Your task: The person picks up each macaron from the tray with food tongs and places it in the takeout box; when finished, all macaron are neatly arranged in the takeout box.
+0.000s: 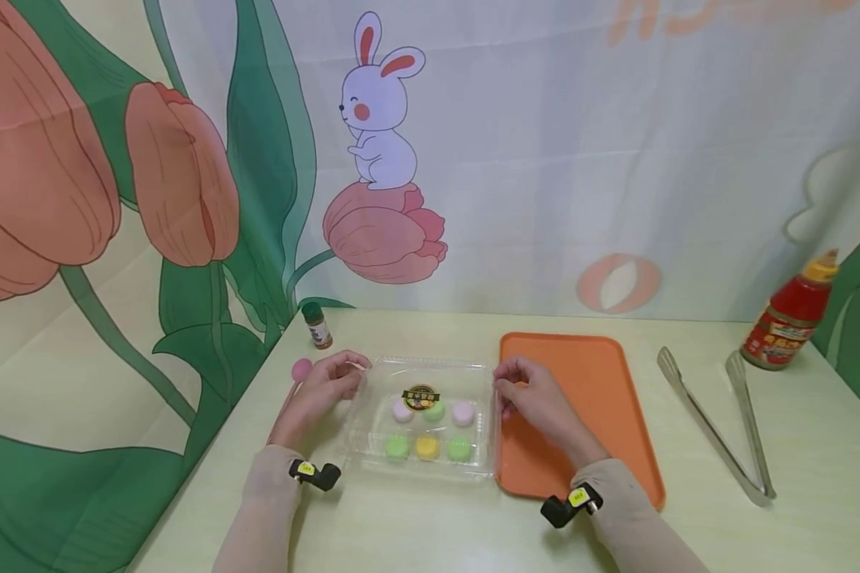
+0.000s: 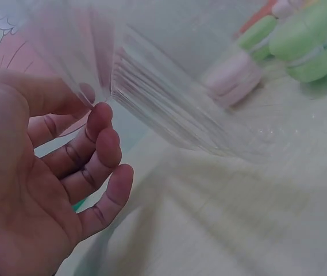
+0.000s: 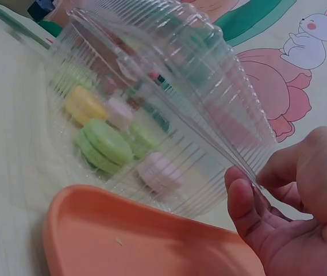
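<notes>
A clear plastic clamshell box (image 1: 373, 458) with a black-and-gold sticker on its lid lies on the table. Inside are several macarons: green ones (image 1: 397, 447), a yellow one (image 1: 426, 448) and pale pink ones (image 1: 463, 414). My left hand (image 1: 332, 386) is at the box's far left corner, thumb and fingertips pinching the thin plastic rim (image 2: 108, 86). At the far right corner my right hand (image 1: 533, 398) pinches the rim between thumb and fingers, above the edge of an orange tray (image 1: 588, 382). In the right wrist view, lid and base edges run close together toward those fingers (image 3: 241, 198).
Metal tongs (image 1: 709, 430) lie spread on the right. Behind them stands a red sauce bottle (image 1: 788, 318) with a yellow cap. A small green-capped spice jar (image 1: 318, 326) stands at the back left, and a pink round thing (image 1: 302, 369) shows beside my left hand. A printed curtain (image 1: 502, 199) hangs behind the table.
</notes>
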A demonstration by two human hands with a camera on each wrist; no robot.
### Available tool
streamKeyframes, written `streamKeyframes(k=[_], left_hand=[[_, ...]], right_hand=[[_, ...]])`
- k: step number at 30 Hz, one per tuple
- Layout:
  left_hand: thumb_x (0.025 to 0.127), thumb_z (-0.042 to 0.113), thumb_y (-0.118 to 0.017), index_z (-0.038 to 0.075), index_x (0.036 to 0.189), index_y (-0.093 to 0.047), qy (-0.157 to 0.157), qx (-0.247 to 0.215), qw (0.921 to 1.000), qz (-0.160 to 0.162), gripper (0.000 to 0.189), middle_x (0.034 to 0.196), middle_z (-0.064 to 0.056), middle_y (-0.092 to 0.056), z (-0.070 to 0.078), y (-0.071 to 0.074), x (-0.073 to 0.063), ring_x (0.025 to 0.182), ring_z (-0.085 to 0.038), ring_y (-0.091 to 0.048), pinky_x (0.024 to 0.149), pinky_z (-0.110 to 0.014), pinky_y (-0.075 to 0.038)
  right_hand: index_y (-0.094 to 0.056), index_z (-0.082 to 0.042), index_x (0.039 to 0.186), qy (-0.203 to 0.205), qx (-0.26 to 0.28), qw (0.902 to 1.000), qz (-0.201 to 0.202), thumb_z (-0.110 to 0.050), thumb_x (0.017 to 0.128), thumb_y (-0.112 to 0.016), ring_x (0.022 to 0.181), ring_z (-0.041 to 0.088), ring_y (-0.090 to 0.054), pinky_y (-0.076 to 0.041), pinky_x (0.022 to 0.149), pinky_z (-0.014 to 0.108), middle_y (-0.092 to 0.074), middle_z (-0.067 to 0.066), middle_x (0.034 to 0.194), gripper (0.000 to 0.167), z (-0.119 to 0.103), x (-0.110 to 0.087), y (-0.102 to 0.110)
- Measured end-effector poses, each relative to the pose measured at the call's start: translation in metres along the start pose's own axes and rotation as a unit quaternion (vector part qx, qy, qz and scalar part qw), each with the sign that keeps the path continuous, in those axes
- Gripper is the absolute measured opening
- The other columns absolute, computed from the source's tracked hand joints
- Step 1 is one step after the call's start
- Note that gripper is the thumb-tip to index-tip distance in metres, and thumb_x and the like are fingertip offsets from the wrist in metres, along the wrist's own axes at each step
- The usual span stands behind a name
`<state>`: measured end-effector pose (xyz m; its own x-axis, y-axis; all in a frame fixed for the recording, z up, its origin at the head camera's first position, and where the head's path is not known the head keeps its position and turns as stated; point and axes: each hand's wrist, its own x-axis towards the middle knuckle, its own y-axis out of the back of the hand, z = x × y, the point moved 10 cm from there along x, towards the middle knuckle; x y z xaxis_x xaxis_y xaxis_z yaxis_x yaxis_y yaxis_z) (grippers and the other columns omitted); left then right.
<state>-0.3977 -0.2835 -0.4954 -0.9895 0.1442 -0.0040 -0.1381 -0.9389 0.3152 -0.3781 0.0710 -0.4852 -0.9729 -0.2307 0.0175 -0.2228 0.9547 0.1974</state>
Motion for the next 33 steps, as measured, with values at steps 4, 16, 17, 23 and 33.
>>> streamKeyframes(k=[4,16,17,23,33], left_hand=[[0.111,0.009,-0.061,0.003,0.135,-0.069,0.003,0.016,0.9999,-0.001,0.026,0.111,-0.01,-0.069,0.001,0.0,-0.002,0.102,-0.022,-0.062,0.087,-0.025,-0.059],[0.113,0.012,-0.061,0.005,0.135,-0.069,0.011,0.032,0.9994,0.001,0.024,0.107,-0.006,-0.067,0.001,0.005,-0.003,0.103,-0.022,-0.061,0.088,-0.024,-0.057],[0.113,0.012,-0.061,0.004,0.135,-0.069,0.008,0.031,0.9995,0.001,0.025,0.107,-0.006,-0.067,0.002,0.004,-0.003,0.103,-0.022,-0.061,0.088,-0.024,-0.057],[0.113,0.011,-0.061,0.002,0.137,-0.067,-0.005,0.03,0.9995,0.001,0.027,0.102,-0.005,-0.064,0.007,0.002,-0.004,0.098,-0.021,-0.06,0.084,-0.023,-0.056],[0.113,0.009,-0.06,0.003,0.137,-0.068,-0.008,0.029,0.9995,0.01,0.026,0.102,-0.006,-0.064,0.004,-0.002,-0.002,0.099,-0.023,-0.06,0.085,-0.023,-0.056]], right_hand=[[-0.066,-0.002,0.121,0.01,-0.024,0.9996,0.006,-0.006,0.111,-0.064,0.076,0.029,-0.067,-0.061,0.065,0.036,-0.067,0.018,0.109,0.01,-0.006,-0.004,0.0],[-0.063,-0.019,0.15,0.049,-0.178,0.9827,0.021,-0.021,0.111,-0.069,0.091,0.028,-0.073,-0.062,0.078,0.038,-0.065,0.021,0.139,0.04,-0.041,-0.036,0.004],[-0.063,-0.019,0.151,0.056,-0.188,0.9803,0.021,-0.021,0.111,-0.07,0.09,0.026,-0.072,-0.061,0.077,0.038,-0.063,0.021,0.139,0.041,-0.045,-0.041,0.004],[-0.061,-0.019,0.154,0.071,-0.19,0.9791,-0.012,-0.015,0.105,-0.076,0.087,0.018,-0.064,-0.057,0.076,0.032,-0.056,0.022,0.139,0.052,-0.048,-0.075,-0.005],[-0.035,-0.019,0.168,-0.023,0.004,0.9948,-0.099,-0.011,0.101,-0.078,0.089,0.024,-0.068,-0.06,0.069,0.03,-0.045,0.021,0.146,0.08,-0.015,-0.097,-0.03]])
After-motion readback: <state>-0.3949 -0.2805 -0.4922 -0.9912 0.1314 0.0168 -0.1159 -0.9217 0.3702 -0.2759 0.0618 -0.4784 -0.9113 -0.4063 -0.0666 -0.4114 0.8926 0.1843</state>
